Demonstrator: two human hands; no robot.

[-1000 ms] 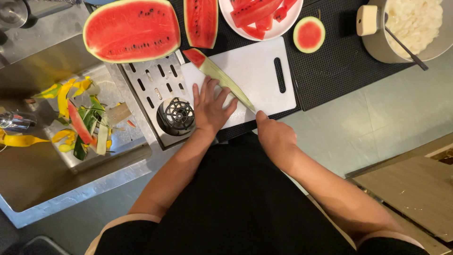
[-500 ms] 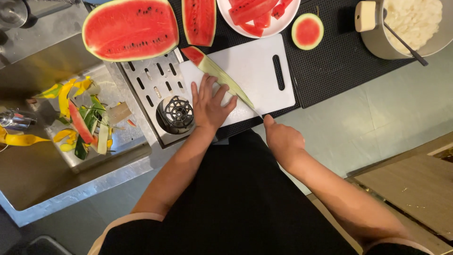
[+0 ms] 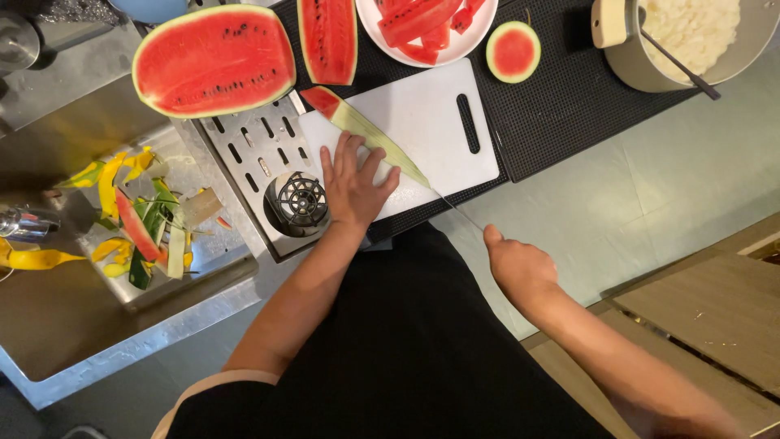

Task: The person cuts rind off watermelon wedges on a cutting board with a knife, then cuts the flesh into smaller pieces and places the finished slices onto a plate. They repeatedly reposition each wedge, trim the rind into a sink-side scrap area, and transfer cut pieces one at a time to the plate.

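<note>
The right hand (image 3: 520,268) has its grip closed around a knife (image 3: 455,207), whose thin blade runs toward 11 o'clock. The left hand (image 3: 353,183), fingers spread flat and holding nothing, presses on a watermelon rind strip (image 3: 366,134) lying on the white cutting board (image 3: 439,106), at 11 o'clock from the right hand.

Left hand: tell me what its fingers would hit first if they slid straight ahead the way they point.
The left hand lies flat on the white cutting board, fingers pointing up-frame. They would probably meet the watermelon rind strip first; it already touches or nearly touches them.
</note>
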